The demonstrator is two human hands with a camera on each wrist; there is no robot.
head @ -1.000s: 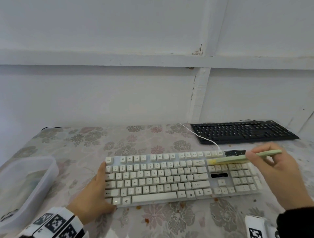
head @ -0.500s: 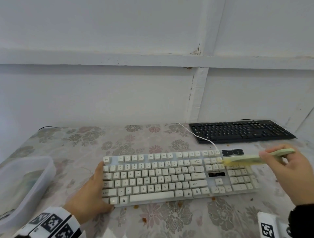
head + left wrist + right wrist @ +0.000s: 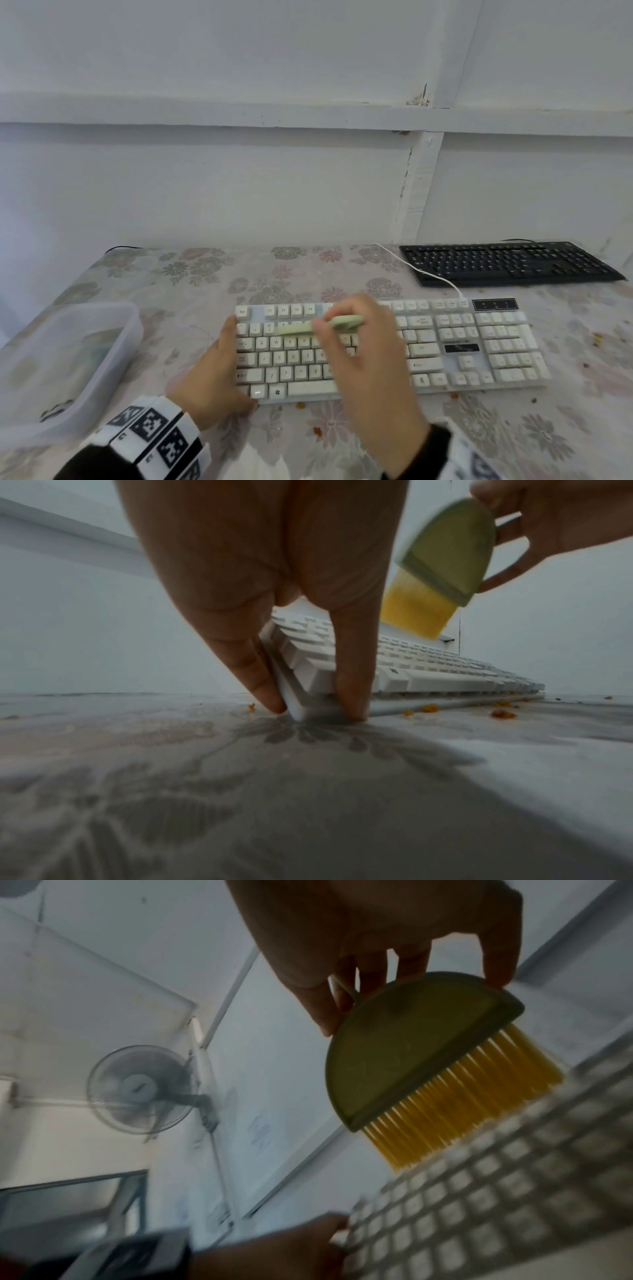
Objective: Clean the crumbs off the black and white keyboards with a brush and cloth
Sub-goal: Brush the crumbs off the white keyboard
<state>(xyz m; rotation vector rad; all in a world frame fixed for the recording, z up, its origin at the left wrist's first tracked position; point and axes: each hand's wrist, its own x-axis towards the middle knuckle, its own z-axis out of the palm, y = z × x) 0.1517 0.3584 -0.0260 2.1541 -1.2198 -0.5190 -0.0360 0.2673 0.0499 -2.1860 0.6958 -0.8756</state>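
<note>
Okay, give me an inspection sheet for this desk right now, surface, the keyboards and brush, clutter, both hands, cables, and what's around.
Surface: table under a floral cover; orange crumbs lie along the white keyboard's near edge.
Job's things: white keyboard in front; black keyboard behind it to the right; green brush with yellow bristles over the white keys. No cloth identified.
Clutter: translucent plastic tub at the left, contents unclear.
Hands: left hand grips the white keyboard's left end; right hand pinches the brush.
Cables: white cable crosses the black keyboard's left corner; dark cable at the far left edge.
Surroundings: pale wall; wall fan.
</note>
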